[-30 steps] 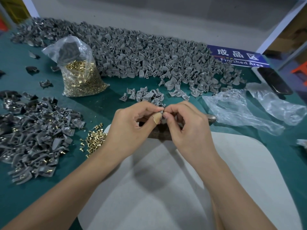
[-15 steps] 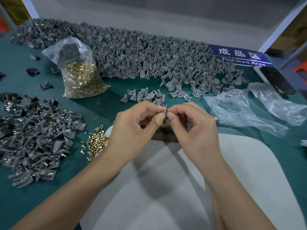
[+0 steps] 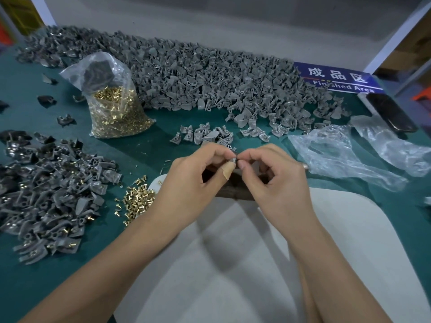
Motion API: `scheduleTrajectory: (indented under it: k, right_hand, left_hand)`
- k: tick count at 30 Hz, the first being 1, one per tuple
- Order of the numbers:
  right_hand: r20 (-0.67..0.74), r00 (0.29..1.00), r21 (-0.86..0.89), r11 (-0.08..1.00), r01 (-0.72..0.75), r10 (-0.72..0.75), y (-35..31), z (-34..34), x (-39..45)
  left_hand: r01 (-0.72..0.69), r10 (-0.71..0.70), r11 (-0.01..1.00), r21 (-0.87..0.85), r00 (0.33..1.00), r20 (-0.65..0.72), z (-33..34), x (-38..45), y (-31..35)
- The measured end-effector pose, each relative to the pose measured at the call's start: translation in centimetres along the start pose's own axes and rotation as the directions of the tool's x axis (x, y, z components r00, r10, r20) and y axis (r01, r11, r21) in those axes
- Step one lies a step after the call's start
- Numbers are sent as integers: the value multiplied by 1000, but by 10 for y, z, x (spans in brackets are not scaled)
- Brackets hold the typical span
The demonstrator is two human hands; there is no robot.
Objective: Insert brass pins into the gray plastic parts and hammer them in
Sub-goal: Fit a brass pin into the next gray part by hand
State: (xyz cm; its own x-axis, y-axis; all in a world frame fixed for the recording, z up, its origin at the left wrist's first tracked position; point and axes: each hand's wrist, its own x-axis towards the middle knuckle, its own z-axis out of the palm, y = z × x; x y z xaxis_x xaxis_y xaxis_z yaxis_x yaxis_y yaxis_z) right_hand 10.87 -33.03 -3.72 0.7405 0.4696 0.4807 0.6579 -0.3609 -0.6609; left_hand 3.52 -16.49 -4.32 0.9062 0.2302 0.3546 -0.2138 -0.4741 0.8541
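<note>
Nearest is one white board [image 3: 233, 264] lying on the green table [image 3: 144, 150], both forearms stretched over it. Two hands meet above its far edge: the left hand [image 3: 196, 183] and right hand [image 3: 277, 180] have their fingers curled in, thumbs and forefingers pinching one small gray part [image 3: 234, 156] between them. It's mostly hidden by the fingertips, so I can't tell if a pin is in it. There's a tan bandage on the left thumb. Under the hands sits one dark block [image 3: 233, 187], largely covered by them.

Left of the board, one loose pile of brass pins [image 3: 137, 201], way too many to count. Further left, one heap of gray parts with pins [image 3: 46, 197] sticking out.

Beyond the hands, a little cluster of gray parts [image 3: 205, 135], maybe a dozen or more. One clear bag of pins [image 3: 114, 108] stands at left. Two crumpled clear plastic bags [image 3: 345, 157] lie at right, one dark phone [image 3: 391, 113] past them.

Farthest back, one huge heap of plain gray parts [image 3: 198, 78] and one blue sign [image 3: 335, 78] reading "Finished Area".
</note>
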Motion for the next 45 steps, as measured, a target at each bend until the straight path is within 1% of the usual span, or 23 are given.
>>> scheduleTrajectory:
  k: [2,3,5,7,10,13,16,21,22,24,26,27,28,29,32,35,39,41,43,44,45]
  right_hand:
    - [47,999,-104,994,25,-21,3,-2,1]
    - [68,998,-129,991,23,-15,4,-2,2]
    - [87,996,-126,992,-2,14,4,-2,2]
    - [93,995,-113,993,-37,47,3,-1,3]
    - [110,991,-137,988,-64,79,-2,1,5]
    - [130,990,-207,978,-27,54,-9,1,9]
    - [188,982,-281,959,34,21,-15,-1,14]
    - [274,962,-363,928,79,25,-25,-4,21]
    - [303,952,-385,919,84,40,-28,-3,24]
    - [357,926,-452,890,60,119,-35,-1,28]
    - [401,897,-557,826,80,184,-42,1,30]
    - [424,886,-598,793,119,187,-43,2,31]
    - [439,880,-607,782,144,179,-42,2,32]
    - [442,881,-590,795,142,171,-42,0,33]
    - [403,902,-488,870,65,158,-39,-6,36]
    - [356,920,-449,893,15,163,-35,-8,32]
    - [310,935,-331,941,-66,174,-29,-10,31]
    - [295,941,-284,956,-79,166,-26,-14,26]
    - [199,962,-203,969,-144,184,-24,-23,12]
    - [114,969,-169,966,-198,218,-22,-31,2]
    - [27,962,-171,950,-261,270,-21,-39,-8]
  left_hand:
    - [-51,46,986,157,998,33,-3,2,-1]
    - [-67,59,974,217,997,43,-4,3,-2]
    - [-63,54,963,264,998,40,-6,5,-3]
    - [-37,33,961,272,999,19,-9,7,-5]
    - [-32,26,958,286,999,24,-14,8,-8]
    - [-46,37,958,282,999,36,-15,9,-10]
    - [-62,54,960,273,998,40,-15,9,-11]
    - [-76,74,963,259,997,18,-15,10,-14]
    - [-82,81,962,262,997,16,-15,10,-15]
    - [-93,94,958,270,995,10,-14,11,-16]
    - [-101,104,955,278,995,2,-14,11,-17]
    - [-102,106,955,279,994,2,-14,11,-17]
    - [-102,106,956,275,994,1,-14,11,-17]
    - [-100,104,958,269,995,1,-14,11,-16]
    - [-84,86,965,250,996,5,-15,11,-16]
    - [-70,68,966,250,998,16,-16,10,-15]
    - [-72,69,961,265,997,22,-16,11,-14]
    - [-81,78,957,278,997,23,-16,11,-15]
    - [-87,84,952,293,996,24,-16,11,-16]
    - [-89,85,950,301,996,26,-15,11,-16]
    - [-90,85,947,309,996,29,-15,10,-16]
